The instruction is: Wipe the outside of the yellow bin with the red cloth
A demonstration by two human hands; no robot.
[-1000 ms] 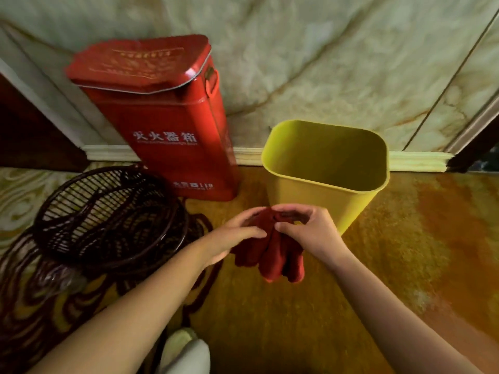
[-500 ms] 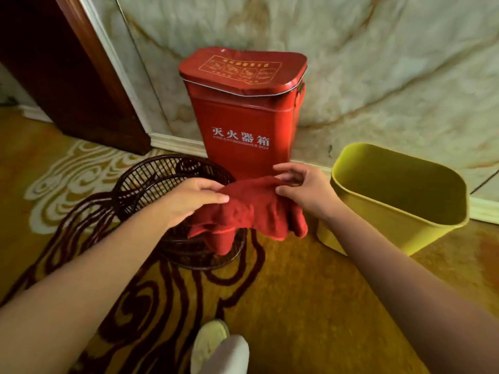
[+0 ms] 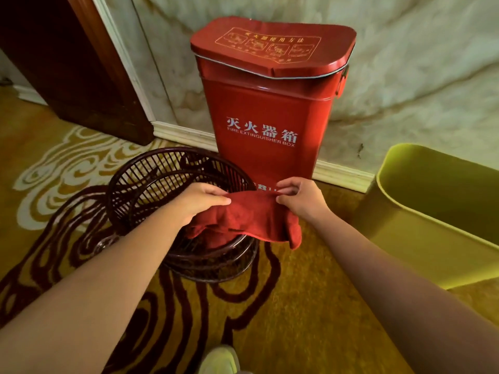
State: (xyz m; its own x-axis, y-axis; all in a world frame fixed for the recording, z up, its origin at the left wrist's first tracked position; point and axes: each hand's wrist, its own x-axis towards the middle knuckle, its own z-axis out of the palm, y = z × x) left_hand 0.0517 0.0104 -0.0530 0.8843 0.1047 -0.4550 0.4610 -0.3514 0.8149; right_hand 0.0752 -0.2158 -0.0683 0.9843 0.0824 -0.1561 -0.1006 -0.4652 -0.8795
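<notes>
Both hands lower than before, left hand (image 3: 199,198) and right hand (image 3: 299,196) pinching red cloth (image 3: 251,220) over wicker basket (image 3: 151,184), "FIRE EXTINGUISHER BOX" on red box (image 3: 270,109) beyond, yellow bin (image 3: 421,233) right of right hand.

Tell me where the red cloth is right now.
In the head view the red cloth sits at centre, held by the left hand and right hand over the dark wicker basket, left of the yellow bin.

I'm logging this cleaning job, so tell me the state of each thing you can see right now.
Red cloth: held by both hands, draped over the basket rim.
Left hand: gripping the cloth.
Right hand: pinching the cloth.
Yellow bin: upright, open, untouched.
Fire extinguisher box: lid closed.
Wicker basket: upright, open.
</notes>
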